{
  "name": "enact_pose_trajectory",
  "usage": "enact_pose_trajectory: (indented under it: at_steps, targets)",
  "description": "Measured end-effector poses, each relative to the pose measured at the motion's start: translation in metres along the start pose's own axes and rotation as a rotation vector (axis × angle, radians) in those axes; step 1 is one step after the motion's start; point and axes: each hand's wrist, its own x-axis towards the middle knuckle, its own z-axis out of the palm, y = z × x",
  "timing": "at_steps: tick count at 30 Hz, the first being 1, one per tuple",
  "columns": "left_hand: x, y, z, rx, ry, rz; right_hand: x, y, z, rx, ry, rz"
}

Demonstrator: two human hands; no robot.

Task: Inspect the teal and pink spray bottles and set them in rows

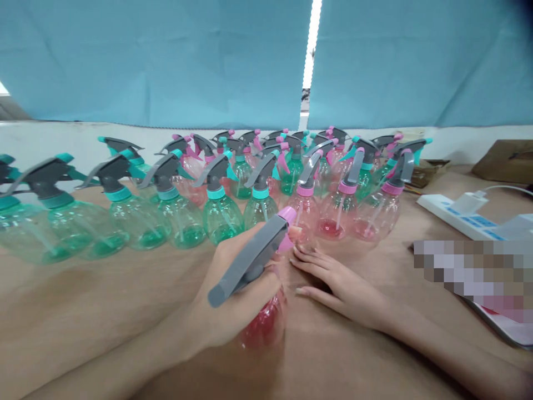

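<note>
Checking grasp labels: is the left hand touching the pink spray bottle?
Touching. The head view shows the left hand wrapped around the pink spray bottle, fingers at its neck under the grey trigger.

It looked like a small assembly or packing workshop; dozens of identical spray bottles (220, 214), green ones and pink ones, stood in packed rows on a brown worktop (104, 300); a blue tarpaulin (166, 55) hung as a backdrop above a white ledge; a white power strip (462, 216) and cardboard boxes (506, 161) lay at the right side, as on a production bench.
</note>
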Motion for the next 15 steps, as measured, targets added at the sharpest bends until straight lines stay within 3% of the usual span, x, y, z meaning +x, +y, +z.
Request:
enact_pose_trajectory:
  at_steps: [3, 15]
  targets:
    - [0.0008, -0.0006, 0.0007, -0.023, -0.054, 0.024, -0.0001, 0.0003, 0.0004, 0.015, 0.01, 0.0]
    - [0.0003, -0.0025, -0.0012, 0.036, -0.045, 0.085, 0.0, 0.001, -0.0004, 0.029, 0.008, -0.015]
